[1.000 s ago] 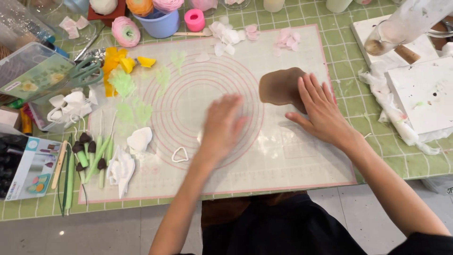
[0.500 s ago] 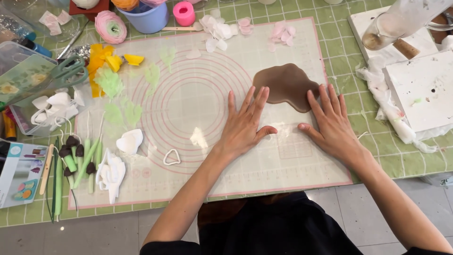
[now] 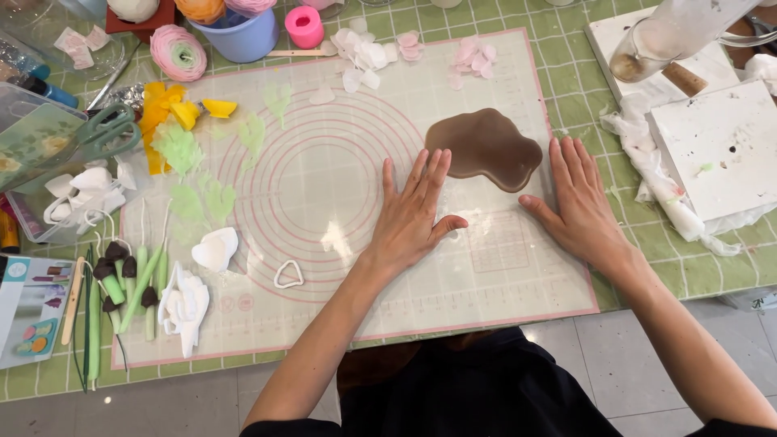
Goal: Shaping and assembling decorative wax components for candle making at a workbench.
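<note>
Hands lie flat and spread, holding nothing: left hand (image 3: 413,212) and right hand (image 3: 576,202) press the translucent mat (image 3: 340,194) beside the brown clay slab (image 3: 484,147). Even palm pressure outward, I judge, would best smooth the mat on the worktop (image 3: 566,73) without nudging the slab.

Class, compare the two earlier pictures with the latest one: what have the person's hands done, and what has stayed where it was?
The left hand has slid right and spread flat on the translucent pink-ringed mat. The right hand has come off the flat brown clay sheet and now lies flat beside it, its fingertips by the sheet's right edge. Nothing was picked up. The clay sheet, the white petal pieces and the small teardrop cutter stayed put.
</note>
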